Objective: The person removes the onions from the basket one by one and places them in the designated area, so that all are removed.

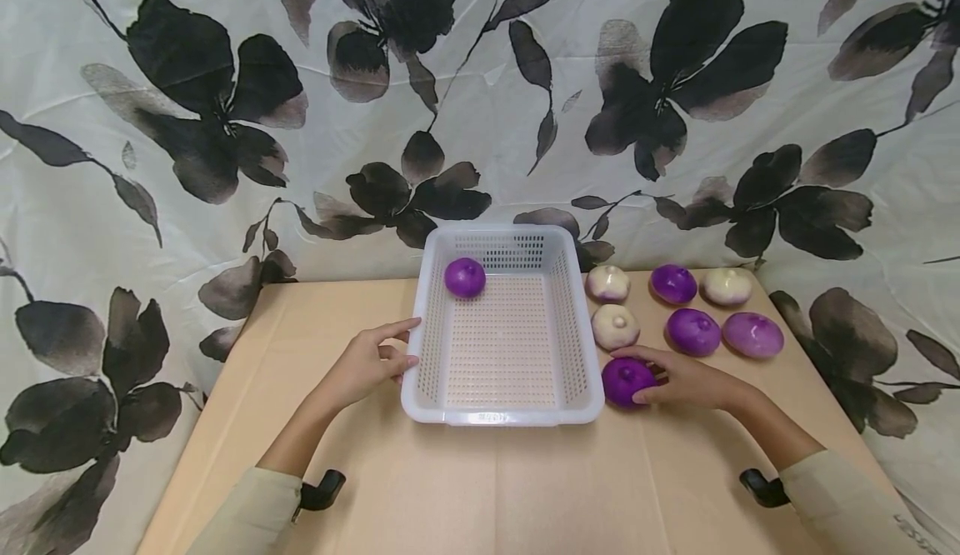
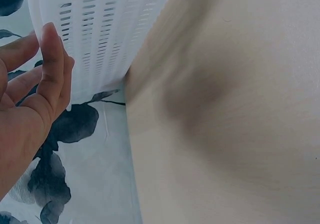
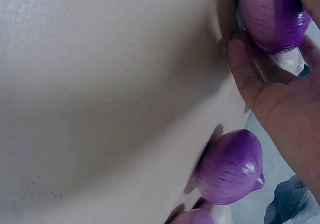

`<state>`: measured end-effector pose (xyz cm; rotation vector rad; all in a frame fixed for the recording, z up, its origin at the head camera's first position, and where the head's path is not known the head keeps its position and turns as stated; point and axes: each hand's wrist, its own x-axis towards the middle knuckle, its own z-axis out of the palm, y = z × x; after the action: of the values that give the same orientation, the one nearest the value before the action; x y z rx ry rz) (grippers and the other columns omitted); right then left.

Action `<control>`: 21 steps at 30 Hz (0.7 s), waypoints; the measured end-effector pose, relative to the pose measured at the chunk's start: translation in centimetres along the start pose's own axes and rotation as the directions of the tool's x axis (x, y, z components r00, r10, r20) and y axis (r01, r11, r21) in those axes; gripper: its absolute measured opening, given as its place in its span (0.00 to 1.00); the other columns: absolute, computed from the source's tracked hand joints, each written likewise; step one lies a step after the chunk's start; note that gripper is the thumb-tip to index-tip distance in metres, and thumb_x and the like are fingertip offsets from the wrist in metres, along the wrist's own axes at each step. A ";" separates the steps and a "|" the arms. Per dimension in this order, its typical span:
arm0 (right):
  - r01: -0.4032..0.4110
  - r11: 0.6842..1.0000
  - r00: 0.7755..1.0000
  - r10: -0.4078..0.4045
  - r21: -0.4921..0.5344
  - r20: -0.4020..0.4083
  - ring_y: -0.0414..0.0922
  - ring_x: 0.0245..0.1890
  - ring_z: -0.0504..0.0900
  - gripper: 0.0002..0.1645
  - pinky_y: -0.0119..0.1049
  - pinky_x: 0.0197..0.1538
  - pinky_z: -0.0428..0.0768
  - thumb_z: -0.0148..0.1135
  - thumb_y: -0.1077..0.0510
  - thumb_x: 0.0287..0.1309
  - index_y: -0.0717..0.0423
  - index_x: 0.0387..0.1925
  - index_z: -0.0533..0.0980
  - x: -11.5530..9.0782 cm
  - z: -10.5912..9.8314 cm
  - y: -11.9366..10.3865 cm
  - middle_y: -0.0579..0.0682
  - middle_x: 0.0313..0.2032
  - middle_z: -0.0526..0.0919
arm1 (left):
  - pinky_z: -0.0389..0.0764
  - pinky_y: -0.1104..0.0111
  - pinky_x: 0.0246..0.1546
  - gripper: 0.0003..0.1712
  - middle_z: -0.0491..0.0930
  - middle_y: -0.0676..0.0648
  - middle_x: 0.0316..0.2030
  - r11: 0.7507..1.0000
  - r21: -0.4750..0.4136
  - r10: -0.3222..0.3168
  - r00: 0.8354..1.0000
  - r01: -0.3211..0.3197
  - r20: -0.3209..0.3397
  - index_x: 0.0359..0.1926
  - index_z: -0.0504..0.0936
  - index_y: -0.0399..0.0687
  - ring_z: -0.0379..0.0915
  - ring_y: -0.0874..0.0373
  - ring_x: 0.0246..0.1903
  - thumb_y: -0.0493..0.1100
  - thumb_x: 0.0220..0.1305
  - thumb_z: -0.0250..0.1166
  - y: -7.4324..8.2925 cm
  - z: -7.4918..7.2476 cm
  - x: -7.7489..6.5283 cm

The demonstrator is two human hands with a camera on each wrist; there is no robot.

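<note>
A white plastic basket (image 1: pixel 498 409) with slotted walls sits on the table, one purple onion (image 1: pixel 465 277) inside at its back left. My left hand (image 1: pixel 372 361) holds the basket's left rim; the left wrist view has its fingers (image 2: pixel 52 69) against the slotted wall (image 2: pixel 100 34). Just right of the basket, my right hand (image 1: pixel 678 378) grips a purple onion (image 1: pixel 624 382), fingers and thumb around it. In the right wrist view this onion (image 3: pixel 272 16) is partly cut off by the frame's edge. Behind it stand two white onions, a nearer one (image 1: pixel 615 327) and a farther one (image 1: pixel 608 284).
To the right lie more purple onions, among them one in the middle (image 1: pixel 693 332), one at the right (image 1: pixel 753 335) and one at the back (image 1: pixel 673 284). A white onion (image 1: pixel 726 287) is at the back right. Floral cloth (image 1: pixel 525 163) hangs behind the tan table (image 1: pixel 480 488).
</note>
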<state>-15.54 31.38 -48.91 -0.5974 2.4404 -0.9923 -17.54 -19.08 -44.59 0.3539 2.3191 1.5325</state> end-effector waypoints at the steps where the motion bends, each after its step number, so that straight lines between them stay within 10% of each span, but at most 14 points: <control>1: 0.000 1.000 1.000 0.000 0.001 0.001 0.46 0.61 0.70 0.41 0.31 0.57 0.76 0.66 0.43 0.56 0.44 0.69 0.63 0.0 0.0 0.0 0.52 0.66 0.69 | 0.86 0.54 0.32 0.36 0.70 0.34 0.55 1.000 -0.001 -0.001 1.000 0.001 0.000 0.69 0.66 0.46 0.80 0.56 0.29 0.33 0.60 0.66 0.0 0.0 0.0; 21: 0.030 0.999 1.000 -0.030 0.036 0.005 0.59 0.62 0.71 0.44 0.49 0.57 0.80 0.66 0.47 0.57 0.52 0.71 0.59 -0.7 -0.5 -0.7 0.57 0.68 0.66 | 0.87 0.63 0.29 0.37 0.69 0.34 0.54 1.000 -0.021 -0.011 1.000 0.011 0.000 0.69 0.66 0.46 0.80 0.55 0.32 0.33 0.59 0.66 0.3 0.0 0.1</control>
<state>-15.10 31.61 -47.92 -0.6255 2.4100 -1.0435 -17.63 -18.96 -44.36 0.3345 2.2998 1.5507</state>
